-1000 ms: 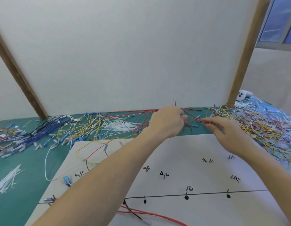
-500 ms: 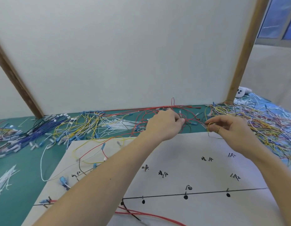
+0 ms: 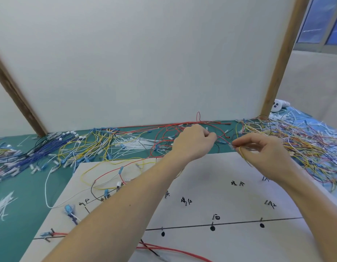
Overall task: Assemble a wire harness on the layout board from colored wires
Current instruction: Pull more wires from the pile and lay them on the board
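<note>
Nearest, below both forearms: red wires (image 3: 175, 251) and a black wire (image 3: 147, 248) are lying across the near edge of the board (image 3: 211, 182). The board is sitting under both wrists, showing a black line with dots and handwritten labels. Blue connectors (image 3: 69, 209) are resting on the board's corner, down and left of the left forearm. Loops of yellow, red and white wire (image 3: 99, 178) are trailing over the board's far-left corner, left of the left forearm.

Left hand (image 3: 192, 143): fingers are curling in, knuckles up, thumb and fingertips pinching at the red wire tangle (image 3: 169, 133) just past the board's far edge. What exactly it is pinching cannot be told; the strands are too fine.

Right hand (image 3: 266, 150): thumb and forefinger are pinching a yellow wire (image 3: 243, 156) with a pale terminal at the fingertips. The wire is looping down from the pinch toward the board. The pinch is sitting just right of the left hand's fingertips, close but apart.

Farther out: yellow wires (image 3: 92, 142) and white ties (image 3: 137, 143) are lying on the green mat (image 3: 27, 186) left of the left hand. Blue wires (image 3: 41, 152) are lying farther left again. A mixed heap (image 3: 305, 144) is spreading right of and beyond the right hand. A white panel (image 3: 145, 59) is standing behind everything, wooden posts on either side. A white controller (image 3: 279, 105) is sitting past the right post.
</note>
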